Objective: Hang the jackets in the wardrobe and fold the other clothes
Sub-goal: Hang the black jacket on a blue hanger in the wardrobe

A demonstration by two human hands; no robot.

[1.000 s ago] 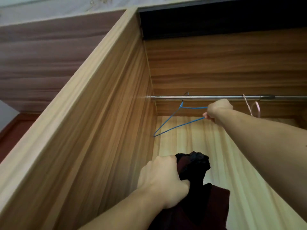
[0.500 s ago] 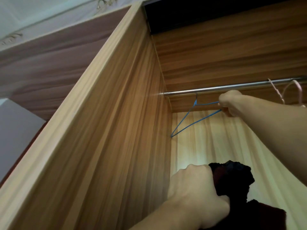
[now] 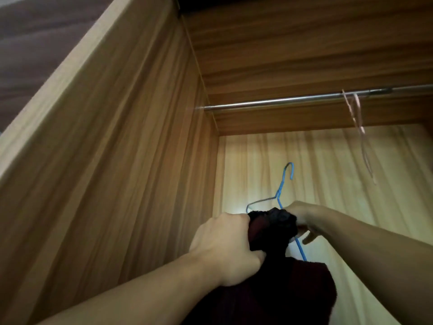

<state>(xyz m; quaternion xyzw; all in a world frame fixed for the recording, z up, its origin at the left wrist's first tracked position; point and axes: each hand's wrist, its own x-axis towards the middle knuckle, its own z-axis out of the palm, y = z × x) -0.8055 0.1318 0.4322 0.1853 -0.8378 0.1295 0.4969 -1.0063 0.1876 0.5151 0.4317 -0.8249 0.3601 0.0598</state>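
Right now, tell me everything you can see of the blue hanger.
The blue hanger is thin wire, coated blue. It is off the rail, hook uppermost and free below it. One shoulder bends left above the dark garment, which hides its middle; the other runs down past the right hand, which holds it. The left hand grips the garment.

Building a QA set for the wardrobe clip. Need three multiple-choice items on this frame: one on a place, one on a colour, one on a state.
1. Where is the blue hanger?
A. hooked on the rail
B. off the rail, at the hands
C. on the wardrobe floor

2. What colour is the hanger on the rail?
A. pink
B. green
C. black

3. What is the left hand doing?
A. hanging open
B. gripping the dark garment
C. touching the rail

Answers:
1 B, its hook is free below the rail, with the right hand holding it.
2 A, only the pink hanger hangs there.
3 B, its fingers are curled round the bunched cloth.
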